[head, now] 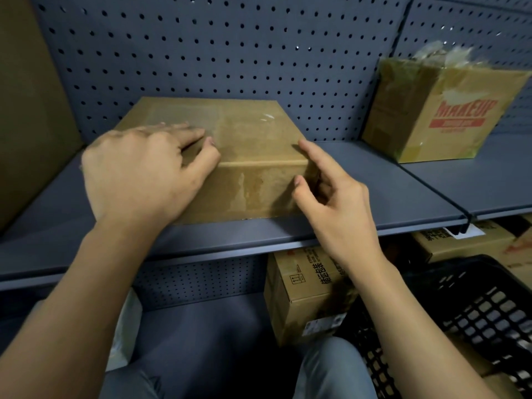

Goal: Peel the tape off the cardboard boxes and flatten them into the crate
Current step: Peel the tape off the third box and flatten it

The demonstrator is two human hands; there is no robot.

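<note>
— Cardboard box [253, 131] sits on the grey shelf [388, 191], close to its front edge, with the front face square to the person.

— And the hands?

— The left hand [138, 174] lies flat on the left part of the top, fingers stretched toward the middle and thumb by the front top edge. It presses down and holds nothing. The right hand [336, 203] is at the front right corner. Its thumb is on the front face, its forefinger lies straight along the top edge, and the other fingers bend round the corner, so it grips the corner loosely.

— Where is the tape?

— The tape [250, 188] is a clear strip running over the middle of the top and folding down the front face. Its long axis runs from the back wall toward the person. It lies between the two thumbs.

— Which hand is nearer?

— On top, the left thumb is just beside the strip's edge. On the front face the right thumb is the nearer one, and it would have to move left. I cannot make out the strip's end.

— How does the box lie?

— It is low and broad, and its long side seems to run along the shelf.

— And the crate?

— The black crate [489, 300] is below the shelf, on the right hand's side.
</note>
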